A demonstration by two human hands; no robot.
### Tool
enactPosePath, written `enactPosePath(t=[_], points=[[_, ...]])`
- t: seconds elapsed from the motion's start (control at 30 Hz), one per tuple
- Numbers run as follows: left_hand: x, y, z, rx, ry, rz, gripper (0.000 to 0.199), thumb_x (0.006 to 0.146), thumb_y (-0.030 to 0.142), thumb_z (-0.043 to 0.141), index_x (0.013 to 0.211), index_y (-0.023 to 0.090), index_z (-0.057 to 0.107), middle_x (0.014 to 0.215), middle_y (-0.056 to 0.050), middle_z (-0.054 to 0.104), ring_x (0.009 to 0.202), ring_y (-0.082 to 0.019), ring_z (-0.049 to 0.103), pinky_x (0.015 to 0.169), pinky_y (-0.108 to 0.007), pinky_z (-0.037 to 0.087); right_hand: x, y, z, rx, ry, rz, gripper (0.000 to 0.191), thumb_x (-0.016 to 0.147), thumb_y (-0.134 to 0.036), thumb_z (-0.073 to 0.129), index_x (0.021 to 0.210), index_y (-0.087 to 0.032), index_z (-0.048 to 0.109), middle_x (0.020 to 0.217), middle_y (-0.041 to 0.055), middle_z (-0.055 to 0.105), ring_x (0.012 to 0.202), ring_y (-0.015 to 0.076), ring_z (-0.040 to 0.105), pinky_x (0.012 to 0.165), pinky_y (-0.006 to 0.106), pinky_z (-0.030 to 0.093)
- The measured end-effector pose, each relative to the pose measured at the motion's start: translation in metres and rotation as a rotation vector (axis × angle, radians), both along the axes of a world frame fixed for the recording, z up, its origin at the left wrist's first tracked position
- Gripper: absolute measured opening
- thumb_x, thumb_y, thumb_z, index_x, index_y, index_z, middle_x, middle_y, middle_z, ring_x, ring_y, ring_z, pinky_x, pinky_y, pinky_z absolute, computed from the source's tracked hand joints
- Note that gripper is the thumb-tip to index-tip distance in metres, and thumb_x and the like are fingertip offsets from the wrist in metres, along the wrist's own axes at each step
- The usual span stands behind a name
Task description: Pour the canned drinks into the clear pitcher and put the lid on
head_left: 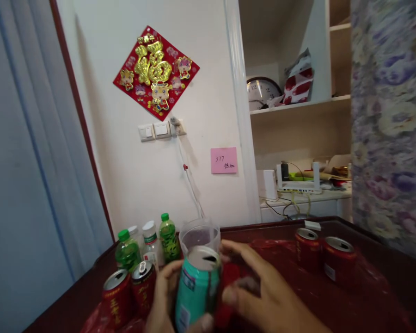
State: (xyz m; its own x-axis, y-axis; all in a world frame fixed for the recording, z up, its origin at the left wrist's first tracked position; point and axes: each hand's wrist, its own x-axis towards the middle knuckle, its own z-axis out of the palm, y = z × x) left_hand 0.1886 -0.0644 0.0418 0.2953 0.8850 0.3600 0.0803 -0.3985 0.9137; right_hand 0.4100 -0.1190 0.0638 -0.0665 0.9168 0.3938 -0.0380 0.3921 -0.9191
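Observation:
A teal can (196, 291) with its top opened is held upright, slightly tilted, near the bottom middle of the view. My left hand (166, 296) is wrapped round its left side and lower front. To the right of the can, my right hand (260, 296) has its fingers apart, close to the can's right side. Behind the can stands a clear plastic container (200, 233). Two red cans (116, 296) (143, 286) stand left of my left hand. Beyond my right hand are two more red cans (307, 249) (338, 261).
Green bottles (127, 252) (169, 238) and white-capped bottles (151, 245) stand at the back left. Red plastic film (280, 277) covers part of the dark table (364, 236). A small white box (312, 225) lies at the back right, below shelves (298, 106).

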Motion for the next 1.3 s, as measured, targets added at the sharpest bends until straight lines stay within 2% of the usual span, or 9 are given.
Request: enactPosePath(t=[0.07,0.17,0.33,0.43,0.57,0.73,0.97,1.17,1.3], points=[[-0.013,0.010,0.028,0.036,0.021,0.095,0.089,0.061,0.059,0.087,0.135,0.025,0.052,0.137,-0.016,0.065,0.125,-0.042,0.061,0.099,-0.049,0.055,0.002,0.010,0.009,0.043,0.056,-0.084,0.065,0.085,-0.056,0.073,0.140,-0.026,0.055,0.142,0.0117,0.054,0.113,0.0289,0.063,0.094,0.041,0.055],[-0.026,0.030,0.065,0.099,0.075,0.193,0.082,0.067,0.058,0.084,0.135,0.025,0.050,0.141,-0.015,0.060,0.126,-0.039,0.060,0.104,-0.047,0.050,0.015,0.024,0.015,0.099,0.086,-0.251,0.057,0.090,-0.061,0.070,0.132,-0.025,0.059,0.135,0.0111,0.058,0.126,0.0293,0.055,0.098,0.040,0.052],[-0.037,0.067,0.096,0.090,0.252,0.082,0.070,0.077,0.053,0.079,0.136,0.026,0.054,0.136,-0.012,0.064,0.115,-0.034,0.065,0.095,-0.042,0.052,0.038,0.038,0.005,0.097,0.107,-0.377,0.065,0.086,-0.072,0.069,0.128,-0.024,0.059,0.133,0.0122,0.060,0.129,0.0326,0.052,0.101,0.048,0.049],[-0.034,0.086,0.102,0.083,0.278,0.074,0.071,0.070,0.050,0.084,0.132,0.023,0.059,0.129,-0.012,0.068,0.108,-0.033,0.067,0.089,-0.039,0.053,0.045,0.042,-0.001,0.075,0.114,-0.423,0.069,0.081,-0.076,0.071,0.126,-0.024,0.060,0.133,0.0124,0.061,0.126,0.0333,0.053,0.103,0.051,0.047],[-0.024,0.102,0.104,0.102,0.252,0.123,0.066,0.059,0.043,0.090,0.115,0.020,0.064,0.100,-0.007,0.073,0.091,-0.029,0.069,0.079,-0.036,0.055,0.051,0.043,-0.001,0.071,0.121,-0.461,0.069,0.080,-0.076,0.072,0.124,-0.024,0.061,0.131,0.0107,0.062,0.126,0.0314,0.054,0.105,0.049,0.046],[-0.016,0.112,0.108,0.087,0.264,0.084,0.063,0.057,0.039,0.090,0.111,0.019,0.064,0.086,-0.003,0.070,0.080,-0.026,0.069,0.072,-0.035,0.056,0.056,0.043,-0.002,0.069,0.118,-0.460,0.065,0.083,-0.074,0.070,0.125,-0.025,0.059,0.133,0.0097,0.061,0.125,0.0300,0.055,0.103,0.048,0.047],[-0.010,0.120,0.122,0.151,0.338,0.050,0.072,0.062,0.039,0.088,0.126,0.019,0.065,0.098,-0.008,0.073,0.090,-0.028,0.070,0.079,-0.038,0.057,0.052,0.044,-0.004,0.063,0.087,-0.456,0.062,0.085,-0.070,0.068,0.125,-0.024,0.059,0.131,0.0103,0.061,0.122,0.0307,0.057,0.101,0.049,0.047],[-0.004,0.124,0.129,0.200,0.433,0.016,0.089,0.069,0.047,0.084,0.146,0.018,0.052,0.131,-0.016,0.068,0.117,-0.036,0.065,0.098,-0.047,0.052,0.054,0.044,-0.005,0.076,0.087,-0.453,0.058,0.088,-0.067,0.067,0.128,-0.025,0.058,0.135,0.0098,0.059,0.123,0.0302,0.056,0.102,0.049,0.047],[0.002,0.122,0.133,0.218,0.476,0.026,0.098,0.069,0.053,0.083,0.151,0.015,0.047,0.143,-0.017,0.062,0.127,-0.038,0.059,0.107,-0.049,0.048,0.055,0.043,-0.005,0.059,0.083,-0.468,0.061,0.085,-0.070,0.068,0.126,-0.025,0.059,0.133,0.0097,0.060,0.123,0.0310,0.056,0.102,0.050,0.047]])
